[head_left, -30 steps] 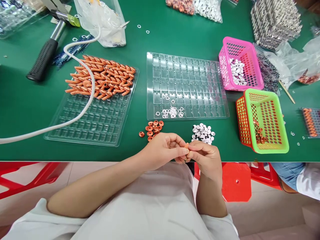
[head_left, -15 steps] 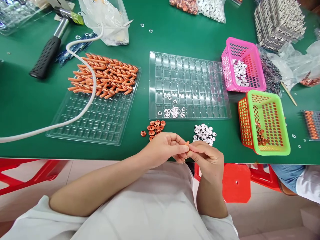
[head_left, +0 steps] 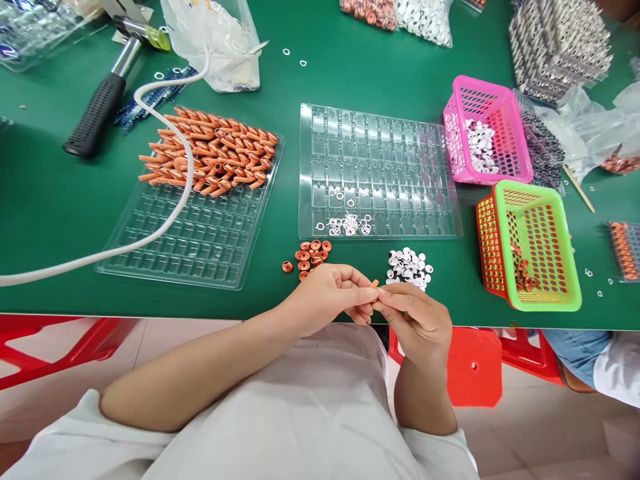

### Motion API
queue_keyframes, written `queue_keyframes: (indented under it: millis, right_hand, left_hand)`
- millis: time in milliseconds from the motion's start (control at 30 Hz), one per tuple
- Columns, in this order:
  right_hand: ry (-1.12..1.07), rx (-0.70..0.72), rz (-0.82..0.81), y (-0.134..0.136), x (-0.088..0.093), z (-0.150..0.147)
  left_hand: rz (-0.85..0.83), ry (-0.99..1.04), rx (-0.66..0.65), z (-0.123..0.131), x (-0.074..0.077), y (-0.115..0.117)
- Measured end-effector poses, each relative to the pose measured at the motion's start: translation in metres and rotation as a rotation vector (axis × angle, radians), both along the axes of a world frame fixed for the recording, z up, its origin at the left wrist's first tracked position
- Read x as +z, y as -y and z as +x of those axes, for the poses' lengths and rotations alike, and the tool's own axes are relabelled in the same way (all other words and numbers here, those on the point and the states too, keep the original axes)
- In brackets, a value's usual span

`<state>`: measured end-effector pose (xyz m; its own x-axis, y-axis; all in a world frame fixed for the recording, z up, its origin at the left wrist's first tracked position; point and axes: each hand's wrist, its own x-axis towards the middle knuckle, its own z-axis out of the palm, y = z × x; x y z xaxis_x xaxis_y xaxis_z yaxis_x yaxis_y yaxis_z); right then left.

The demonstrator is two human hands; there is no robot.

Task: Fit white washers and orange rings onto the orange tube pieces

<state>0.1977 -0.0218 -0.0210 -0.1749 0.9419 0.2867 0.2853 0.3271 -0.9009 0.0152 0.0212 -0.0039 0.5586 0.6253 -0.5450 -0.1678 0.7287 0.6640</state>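
My left hand point(head_left: 336, 297) and my right hand point(head_left: 417, 320) meet at the table's front edge, fingertips pinched together on a small orange-copper part point(head_left: 375, 284). Most of that part is hidden by the fingers. Just beyond my left hand lies a little heap of copper-coloured round caps point(head_left: 313, 253). White discs point(head_left: 409, 267) are piled on the table past my right hand. Farther back, a clear plastic tray point(head_left: 380, 167) holds loose white rings point(head_left: 350, 225) in its front cells. To the left, many copper-coloured pieces with stems point(head_left: 215, 150) lie on another clear tray point(head_left: 175, 247).
A white cable point(head_left: 165, 227) crosses the left tray. A hammer point(head_left: 100, 107) lies at the far left. On the right stand a pink basket point(head_left: 520, 160) with white pieces and a green basket point(head_left: 570, 267) with copper parts. A red stool point(head_left: 474, 380) is below the table.
My right hand has shifted very slightly to the right, its fingers still at the small part. My left hand stays nearly in place. The view has moved a touch.
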Motion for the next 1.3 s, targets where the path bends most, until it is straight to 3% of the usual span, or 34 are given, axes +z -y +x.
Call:
queue_keyframes:
  millis: [233,433,767,1067,1200,1300]
  right_hand:
    - [-0.085,-0.004,-0.085,-0.001,0.001,0.000]
    - [-0.256,-0.053,-0.365,-0.001,0.000,-0.002]
    - [-0.333,0.022,-0.349,-0.001,-0.003,0.001]
    - [-0.112,0.241,-0.315,-0.009,0.005,0.014]
    - [-0.074,0.234,-0.317,-0.011,0.009,0.014]
    - [-0.104,0.129,-0.410,-0.008,0.009,0.013]
  left_hand:
    - [0.000,0.003,-0.007,-0.001,0.002,0.001]
    - [0.002,0.038,-0.019,-0.002,0.001,0.001]
    - [0.099,-0.010,-0.031,-0.002,0.003,0.001]
    - [0.323,-0.192,-0.425,-0.016,0.011,-0.018]
    - [0.350,-0.155,-0.406,-0.015,0.008,-0.021]
    - [0.307,-0.129,-0.333,-0.014,0.008,-0.019]
